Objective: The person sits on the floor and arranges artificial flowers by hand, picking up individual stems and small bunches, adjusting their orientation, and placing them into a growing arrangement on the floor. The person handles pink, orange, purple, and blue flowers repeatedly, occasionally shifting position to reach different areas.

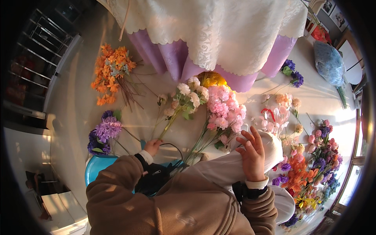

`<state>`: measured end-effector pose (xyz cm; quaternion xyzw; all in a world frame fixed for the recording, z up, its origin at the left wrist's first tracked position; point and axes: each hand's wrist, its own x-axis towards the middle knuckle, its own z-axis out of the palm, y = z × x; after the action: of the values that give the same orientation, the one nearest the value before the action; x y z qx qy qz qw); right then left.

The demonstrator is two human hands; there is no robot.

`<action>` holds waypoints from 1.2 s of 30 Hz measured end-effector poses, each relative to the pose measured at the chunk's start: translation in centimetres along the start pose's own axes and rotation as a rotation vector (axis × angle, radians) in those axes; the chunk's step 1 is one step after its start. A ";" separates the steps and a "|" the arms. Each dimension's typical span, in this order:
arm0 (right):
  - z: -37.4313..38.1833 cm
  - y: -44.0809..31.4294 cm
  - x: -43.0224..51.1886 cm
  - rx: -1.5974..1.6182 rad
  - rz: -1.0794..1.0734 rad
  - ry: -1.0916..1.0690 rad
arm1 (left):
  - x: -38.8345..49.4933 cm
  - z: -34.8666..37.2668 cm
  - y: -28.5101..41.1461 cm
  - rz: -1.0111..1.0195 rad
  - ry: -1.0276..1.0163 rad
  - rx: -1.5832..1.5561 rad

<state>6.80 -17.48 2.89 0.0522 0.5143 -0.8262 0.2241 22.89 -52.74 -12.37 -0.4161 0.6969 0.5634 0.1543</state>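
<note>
My left hand (152, 147) is closed around the stems of a bunch of cream artificial flowers (194, 98), whose heads point away from me. To the right, my right hand (253, 155) is raised above my knee, fingers spread, with nothing in it. Pink artificial flowers (224, 108) lie between the hands, their long stems running back towards my lap. Yellow flowers (216, 80) show partly behind them, under the hem of a tablecloth. Pale pink leafy stems (276, 117) with a red tie lie beyond my right hand.
A table with a white cloth (229, 35) over a lilac one stands ahead. Orange flowers (110, 73) and purple flowers (104, 132) lie on the floor at left, mixed flowers (308, 173) at right. A blue plastic-wrapped bundle (329, 63) is farther right. A blue seat (98, 169) is beneath me.
</note>
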 end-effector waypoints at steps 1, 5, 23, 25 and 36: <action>0.1 0.1 0.1 0.008 -0.005 -0.004 | 0.8 -1.0 -0.2 -0.001 0.002 0.011; 0.3 0.1 0.3 0.008 -0.006 0.009 | 2.7 -4.9 0.2 -0.019 -0.050 0.012; -0.5 0.1 -0.1 0.032 -0.032 -0.001 | 8.5 -13.7 -6.4 -0.525 -0.351 1.443; -0.6 0.0 -0.4 0.045 -0.037 -0.010 | 8.0 -13.4 -7.1 -0.647 -0.497 1.496; -3.3 -2.1 -3.9 0.107 -0.105 0.082 | 4.0 -13.8 -12.5 -0.704 -0.408 1.397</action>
<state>8.88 -12.62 4.37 0.0707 0.4801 -0.8603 0.1562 33.34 -67.19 -18.94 -0.3075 0.6743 -0.0191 0.6711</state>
